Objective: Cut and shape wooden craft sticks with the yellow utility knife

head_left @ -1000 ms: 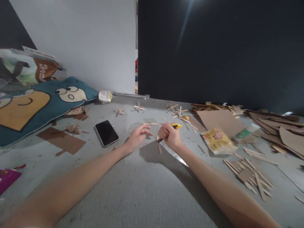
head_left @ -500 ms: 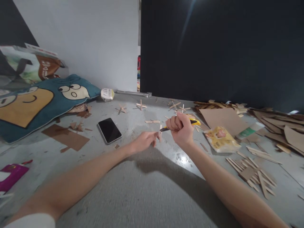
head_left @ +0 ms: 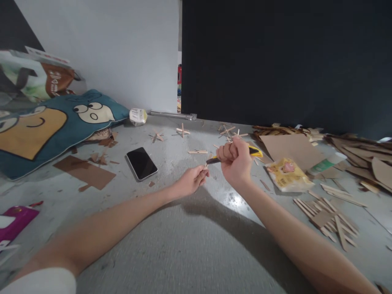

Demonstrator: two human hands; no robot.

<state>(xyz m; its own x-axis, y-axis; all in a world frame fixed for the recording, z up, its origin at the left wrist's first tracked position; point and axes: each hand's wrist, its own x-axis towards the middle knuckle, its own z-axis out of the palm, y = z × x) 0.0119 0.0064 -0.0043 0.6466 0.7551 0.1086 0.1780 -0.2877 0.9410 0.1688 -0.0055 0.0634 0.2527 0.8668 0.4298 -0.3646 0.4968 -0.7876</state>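
My right hand (head_left: 235,163) is wrapped round a yellow and black utility knife (head_left: 255,151), its dark blade end pointing left. My left hand (head_left: 192,180) pinches a small wooden stick (head_left: 210,157), whose upper end shows past the fingertips. The knife's tip meets the stick just above my left fingers; whether it is cutting in, I cannot tell. Just beyond the hands lies a flat wooden stick (head_left: 197,152). Farther back stand small crossed-stick pieces, one of them a pale star shape (head_left: 183,130).
A phone (head_left: 141,163) lies left of my hands, near brown cardboard (head_left: 84,171) and a blue cushion (head_left: 101,116). To the right are a yellow tissue pack (head_left: 288,175), a green and white tube (head_left: 326,163), loose sticks (head_left: 339,226) and cardboard scraps (head_left: 290,147). A dark panel (head_left: 284,61) stands behind.
My left fingers have closed round the stick, which now tilts where it stood more upright. The knife stays against it, and my right hand has shifted slightly right.
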